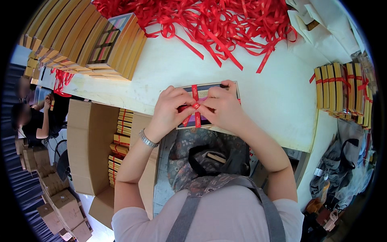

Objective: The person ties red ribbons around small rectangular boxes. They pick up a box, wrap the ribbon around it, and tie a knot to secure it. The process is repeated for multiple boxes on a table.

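Note:
A flat box (209,88) with a dark and pink top lies near the front edge of the white table (161,64), crossed by red ribbon (194,91). Both hands meet at the ribbon's knot in the box's middle. My left hand (173,109), with a metal watch on the wrist, pinches the ribbon from the left. My right hand (221,107) pinches it from the right, with one finger raised at the box's upper right corner.
Gold boxes (76,28) are stacked back left, beside loose red ribbons (225,24). Ribboned boxes (338,88) and white bags (314,28) sit right. A carton (84,145) of boxes stands below left. Two people (34,117) are at the far left.

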Action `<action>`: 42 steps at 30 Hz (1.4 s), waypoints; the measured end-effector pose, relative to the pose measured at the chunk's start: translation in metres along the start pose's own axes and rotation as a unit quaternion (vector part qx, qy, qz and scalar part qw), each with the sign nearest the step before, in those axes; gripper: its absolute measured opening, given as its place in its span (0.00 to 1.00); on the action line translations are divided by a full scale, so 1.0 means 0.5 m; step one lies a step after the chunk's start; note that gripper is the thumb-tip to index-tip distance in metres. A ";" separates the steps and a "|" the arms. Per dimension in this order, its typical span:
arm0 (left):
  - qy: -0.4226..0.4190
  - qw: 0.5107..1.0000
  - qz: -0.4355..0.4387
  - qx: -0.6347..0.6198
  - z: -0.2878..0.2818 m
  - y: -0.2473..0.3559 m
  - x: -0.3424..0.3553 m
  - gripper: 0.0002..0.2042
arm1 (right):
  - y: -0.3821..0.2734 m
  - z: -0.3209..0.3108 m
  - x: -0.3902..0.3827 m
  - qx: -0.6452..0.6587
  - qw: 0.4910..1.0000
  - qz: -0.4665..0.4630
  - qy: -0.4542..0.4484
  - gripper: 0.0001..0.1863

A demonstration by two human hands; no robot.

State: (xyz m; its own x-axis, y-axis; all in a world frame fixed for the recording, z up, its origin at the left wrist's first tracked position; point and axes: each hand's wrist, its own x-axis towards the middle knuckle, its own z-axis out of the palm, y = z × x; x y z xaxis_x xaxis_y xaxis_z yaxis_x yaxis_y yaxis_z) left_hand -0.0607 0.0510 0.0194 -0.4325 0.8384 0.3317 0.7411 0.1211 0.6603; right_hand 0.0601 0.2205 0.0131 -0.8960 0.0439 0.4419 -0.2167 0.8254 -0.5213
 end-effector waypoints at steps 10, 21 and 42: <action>-0.002 0.962 0.190 0.197 0.008 0.025 0.006 0.10 | 0.058 -0.050 0.134 0.244 0.936 0.157 -0.199 0.19; -0.065 0.989 0.125 -0.039 0.011 -0.009 0.027 0.10 | 0.071 -0.039 0.124 0.232 0.937 0.160 -0.208 0.18; 0.000 0.989 -0.132 -0.062 0.032 0.043 0.033 0.17 | -0.040 -0.040 0.066 -0.048 0.984 -0.001 0.169 0.14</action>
State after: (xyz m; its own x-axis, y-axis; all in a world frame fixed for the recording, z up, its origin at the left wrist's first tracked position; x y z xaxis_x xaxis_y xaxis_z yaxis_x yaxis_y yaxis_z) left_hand -0.0436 0.0759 0.0284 -0.6023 0.7865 0.1366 0.5340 0.2698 0.8013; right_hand 0.0425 0.2169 0.0528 -0.7122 0.2138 0.6686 -0.1660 0.8741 -0.4564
